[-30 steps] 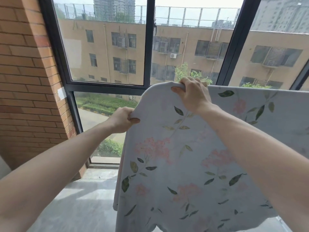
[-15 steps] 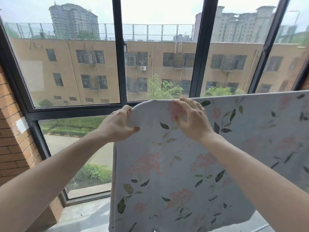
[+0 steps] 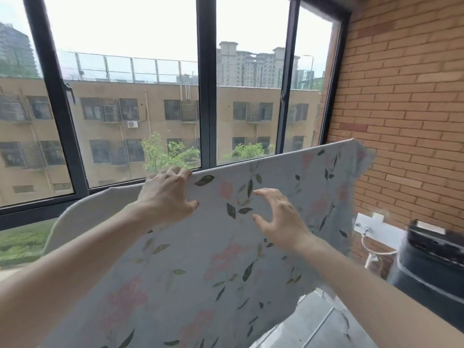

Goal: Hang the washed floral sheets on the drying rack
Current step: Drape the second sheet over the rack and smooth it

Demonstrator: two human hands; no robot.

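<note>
Where its top edge runs across the view in a line that rises toward the right, the floral sheet [image 3: 226, 259] hangs spread out in front of the window [image 3: 206, 96], its pale fabric printed with pink flowers and dark green leaves and falling toward the floor [image 3: 313, 327]. Whatever carries that top edge is hidden by the cloth. The left hand [image 3: 167, 197] grips the edge near its middle, fingers curled over the top and thumb pressing the near face. The right hand [image 3: 278, 217] hovers just in front of the fabric a little lower and to the right, fingers spread and bent like a claw, holding nothing; whether the fingertips touch the cloth cannot be told. The far right corner of the sheet reaches up beside a brick wall [image 3: 406, 96]. Below that corner, a white plate [image 3: 376, 226] is fixed to the bricks with a white cord [image 3: 371, 252] hanging from it, and a dark, blurred appliance [image 3: 431, 267] stands at the right edge. Beyond the black-framed panes lie a tan building and green treetops.
</note>
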